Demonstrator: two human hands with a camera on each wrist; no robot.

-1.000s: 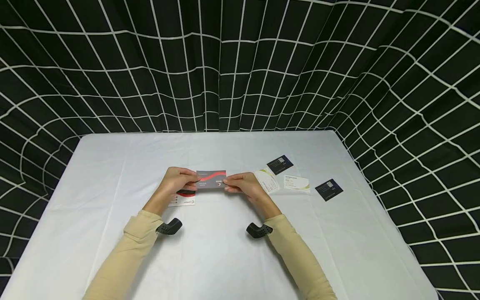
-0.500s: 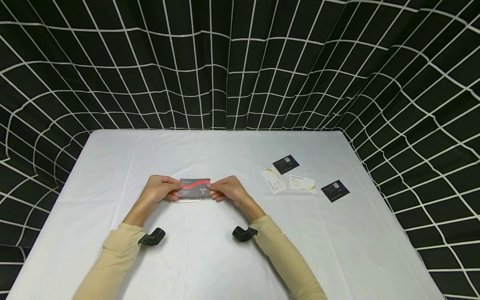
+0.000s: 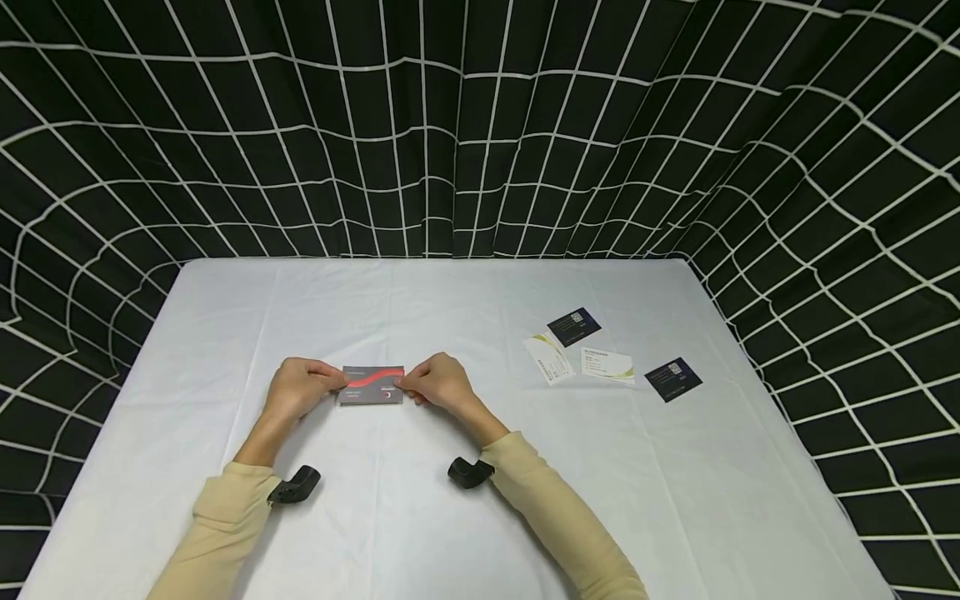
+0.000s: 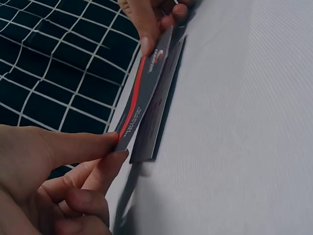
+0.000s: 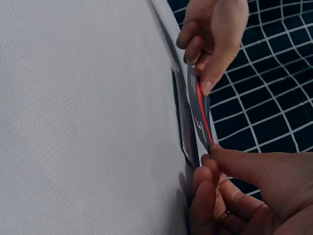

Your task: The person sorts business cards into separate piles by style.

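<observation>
Left of the table's (image 3: 375,533) middle, a gray card (image 3: 372,386) with a wavy red stripe is held at its two short ends, its long sides running roughly along the table's far edge. Fingers (image 4: 108,169) of the left hand (image 4: 49,166) pinch one end between thumb and fingertips, with no gap but the card's thickness; the right hand (image 3: 441,380) pinches the other end just as closely. Both wrist views show a second card (image 4: 152,117) directly beneath on the table, with a narrow gap at the near end; whether the two touch anywhere, I cannot tell. Half a second ago the gray card was slightly farther right and closer to the far edge, and a white strip showed below it; now, seen from the head, it covers that strip. Toward the table's right edge, two dark cards (image 3: 573,327) (image 3: 672,380) and two white cards (image 3: 549,358) (image 3: 607,365) lie as they did then, the outermost dark one apart from the rest.
</observation>
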